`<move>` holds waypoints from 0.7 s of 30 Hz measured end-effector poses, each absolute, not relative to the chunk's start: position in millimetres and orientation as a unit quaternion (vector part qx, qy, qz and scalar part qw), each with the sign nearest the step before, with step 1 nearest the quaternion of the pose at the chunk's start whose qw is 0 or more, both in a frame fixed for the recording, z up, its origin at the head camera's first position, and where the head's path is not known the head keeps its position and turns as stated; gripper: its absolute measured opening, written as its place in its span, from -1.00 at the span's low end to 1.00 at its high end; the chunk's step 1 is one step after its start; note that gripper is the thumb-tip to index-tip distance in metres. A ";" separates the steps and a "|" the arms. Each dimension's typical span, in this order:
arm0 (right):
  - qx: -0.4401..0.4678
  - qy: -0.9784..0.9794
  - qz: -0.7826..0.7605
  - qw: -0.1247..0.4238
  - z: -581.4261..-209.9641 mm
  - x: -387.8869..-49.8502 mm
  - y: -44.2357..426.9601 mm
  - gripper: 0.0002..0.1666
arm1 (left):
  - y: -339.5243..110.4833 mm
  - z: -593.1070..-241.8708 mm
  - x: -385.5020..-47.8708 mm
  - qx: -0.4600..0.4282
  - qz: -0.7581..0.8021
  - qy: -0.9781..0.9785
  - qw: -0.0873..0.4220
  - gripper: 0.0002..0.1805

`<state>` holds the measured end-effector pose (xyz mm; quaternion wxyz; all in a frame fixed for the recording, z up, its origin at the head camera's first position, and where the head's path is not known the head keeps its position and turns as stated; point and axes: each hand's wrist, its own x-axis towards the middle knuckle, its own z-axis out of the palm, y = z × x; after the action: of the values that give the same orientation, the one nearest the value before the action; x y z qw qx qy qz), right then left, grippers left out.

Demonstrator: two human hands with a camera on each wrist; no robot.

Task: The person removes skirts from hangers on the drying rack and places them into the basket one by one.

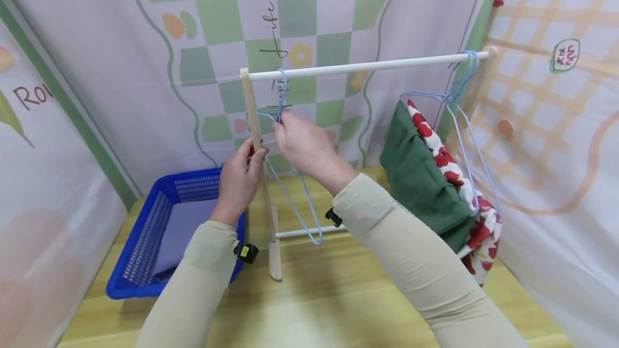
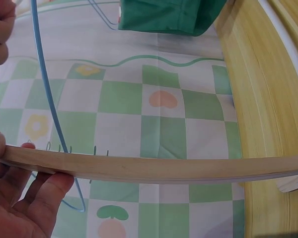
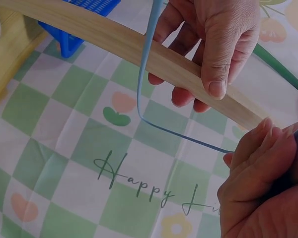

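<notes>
Light-blue wire hanger hooks over the white rod near its left end; your right hand pinches it below the hook. Your left hand grips the pale wooden upright beside it. Blue plastic basket at left holds folded grey-purple cloth; green cloth hangs at right.

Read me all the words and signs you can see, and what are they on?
"Happy Life": checkered back curtain, partly covered.
"ROI": left curtain; the last letter may be incomplete.
Green-outlined badge on the right curtain: too blurred to read.
Tiny dark marks beside the right sleeve: too small to read.
</notes>
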<state>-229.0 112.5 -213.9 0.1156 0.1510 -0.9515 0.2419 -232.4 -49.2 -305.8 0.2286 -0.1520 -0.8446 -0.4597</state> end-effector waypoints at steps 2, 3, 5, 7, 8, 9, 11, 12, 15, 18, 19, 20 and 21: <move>0.156 -0.951 0.239 0.121 -214.4 -228.6 112.4 -0.63 | -49.4 -305.8 -232.6 -0.152 -0.461 -0.844 0.227 -0.52; 0.159 -0.950 0.238 0.122 -214.6 -228.5 112.6 -0.62 | -49.5 -305.7 -232.5 -0.152 -0.460 -0.845 0.228 -0.52; 0.163 -0.950 0.236 0.125 -215.0 -228.0 113.2 -0.59 | -49.6 -305.7 -232.5 -0.153 -0.456 -0.846 0.230 -0.53; 0.165 -0.949 0.239 0.126 -215.3 -227.6 114.1 -0.57 | -49.3 -305.7 -232.6 -0.155 -0.451 -0.847 0.235 -0.53; 0.165 -0.947 0.243 0.127 -215.3 -227.5 114.6 -0.56 | -49.2 -305.6 -232.9 -0.156 -0.449 -0.847 0.238 -0.54; 0.165 -0.946 0.248 0.127 -215.5 -227.6 115.2 -0.56 | -48.9 -305.4 -232.9 -0.158 -0.448 -0.847 0.239 -0.54; 0.164 -0.942 0.262 0.129 -215.8 -227.4 116.1 -0.57 | -48.5 -305.3 -233.0 -0.160 -0.449 -0.846 0.240 -0.53; 0.164 -0.940 0.269 0.130 -216.2 -227.4 116.5 -0.57 | -48.4 -305.3 -233.1 -0.160 -0.449 -0.846 0.240 -0.52; 0.165 -0.934 0.289 0.133 -217.7 -227.0 117.2 -0.55 | -48.5 -305.2 -232.4 -0.158 -0.451 -0.846 0.237 -0.51; 0.167 -0.929 0.301 0.139 -220.2 -226.4 117.9 -0.52 | -49.0 -305.6 -232.1 -0.153 -0.450 -0.847 0.238 -0.52; 0.167 -0.927 0.306 0.141 -221.1 -226.2 118.3 -0.51 | -49.0 -305.5 -231.9 -0.152 -0.450 -0.847 0.238 -0.52; 0.166 -0.925 0.309 0.145 -221.9 -226.1 118.9 -0.49 | -48.9 -305.3 -231.8 -0.151 -0.450 -0.848 0.237 -0.52; 0.166 -0.923 0.314 0.148 -222.7 -226.2 119.7 -0.48 | -48.6 -305.0 -231.8 -0.151 -0.451 -0.847 0.236 -0.52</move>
<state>-226.2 119.7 -222.7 0.1479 0.1661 -0.9230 0.3139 -231.8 -48.6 -305.0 0.2362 -0.1510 -0.8473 -0.4511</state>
